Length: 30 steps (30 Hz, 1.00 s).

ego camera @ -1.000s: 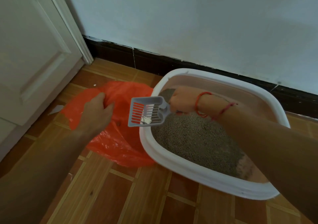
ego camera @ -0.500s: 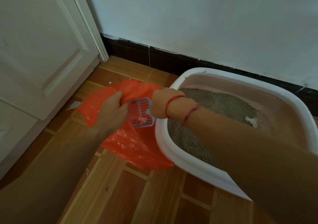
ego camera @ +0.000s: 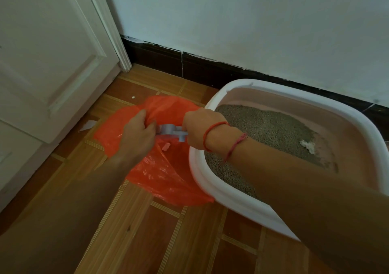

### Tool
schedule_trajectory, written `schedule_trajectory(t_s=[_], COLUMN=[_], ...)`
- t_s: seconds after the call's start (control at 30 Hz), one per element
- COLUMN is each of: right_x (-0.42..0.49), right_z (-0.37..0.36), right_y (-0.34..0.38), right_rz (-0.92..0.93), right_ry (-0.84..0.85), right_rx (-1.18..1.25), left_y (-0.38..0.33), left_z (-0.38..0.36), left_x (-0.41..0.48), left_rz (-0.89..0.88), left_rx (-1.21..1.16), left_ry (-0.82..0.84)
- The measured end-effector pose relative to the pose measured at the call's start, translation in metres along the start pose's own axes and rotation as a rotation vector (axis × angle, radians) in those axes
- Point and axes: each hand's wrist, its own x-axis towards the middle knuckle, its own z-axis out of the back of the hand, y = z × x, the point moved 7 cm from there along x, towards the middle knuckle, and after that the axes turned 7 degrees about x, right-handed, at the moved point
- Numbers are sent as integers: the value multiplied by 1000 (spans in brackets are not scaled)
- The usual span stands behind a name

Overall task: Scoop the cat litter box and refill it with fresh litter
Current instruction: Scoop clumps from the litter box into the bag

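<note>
Two hands meet at the orange bag (ego camera: 168, 174): left hand (ego camera: 139, 135) grips its edge, right hand (ego camera: 200, 131) clamps the scoop (ego camera: 168, 128). Litter box (ego camera: 237, 205) and door (ego camera: 52, 67) flank it.

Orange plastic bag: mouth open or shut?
Open: left hand grips the orange plastic bag at its rim; grey plastic scoop reaches into the mouth.

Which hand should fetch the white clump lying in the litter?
Right. The right hand grips the scoop beside the litter box, nearer the white clump; the left hand holds the orange bag.
</note>
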Motion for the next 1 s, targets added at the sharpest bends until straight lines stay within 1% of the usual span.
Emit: schedule_trajectory(t_s=[0.17,0.37,0.5,0.73,0.9,1.0], right_x=[-9,-22,-35,-70,-96,-111], right_z=[12,31,53,77,57,42], right_y=[-16,-23,-33,-108,-179,-207], right_rz=[36,69,44,-148,-404,-468], right_ry=[15,-38,-73,-51,-63,-52], right_rx=[-13,-45,-72,-42,25,51], left_y=[3,-8,-6,-9,-17,-25], left_z=[-2,8,15,-6,-26,-35], left_x=[2,7,9,-3,-9,-13], left_rz=[4,1,26,34,19,4], left_rx=[5,26,50,102,145,168], left_ry=[-2,-36,-42,15,49,72])
